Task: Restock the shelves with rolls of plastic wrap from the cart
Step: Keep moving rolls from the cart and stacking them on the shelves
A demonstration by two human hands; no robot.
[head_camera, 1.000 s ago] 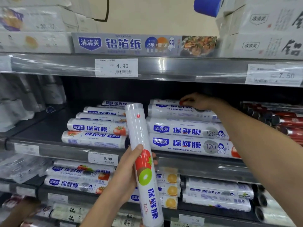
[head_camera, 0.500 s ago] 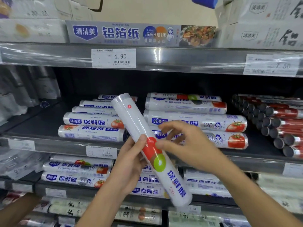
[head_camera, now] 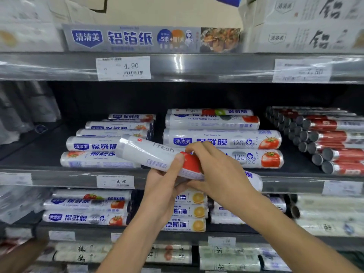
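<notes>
Presently left hand (head_camera: 163, 186) and right hand (head_camera: 220, 170) both clasp the tilted roll (head_camera: 145, 152); advise levelling it, label outward, before seating it atop the one-o'clock stack (head_camera: 212, 123).

The roll of plastic wrap (head_camera: 151, 154) I hold reads "Fresh" in grey. On the upper shelf rail (head_camera: 216, 67), one price tag (head_camera: 123, 67) shows 4.90; a second tag (head_camera: 302, 70), blurred, looks like 7.50. Above them a grey box (head_camera: 151, 39) carries 清清美, 铝箔纸 and 5米. The white boxes (head_camera: 295, 37) to its right bear the 清清美 logo too. On the middle shelf (head_camera: 39, 154), a front roll (head_camera: 220, 141) reads 清清美 保鲜膜 120, and a rear roll (head_camera: 208, 111) says "Fresh". The rail tag (head_camera: 116, 181) below shows 9.90. The lower rolls (head_camera: 84, 217) read 保鲜膜, and the orange-printed rolls (head_camera: 185, 224) show 200.
</notes>
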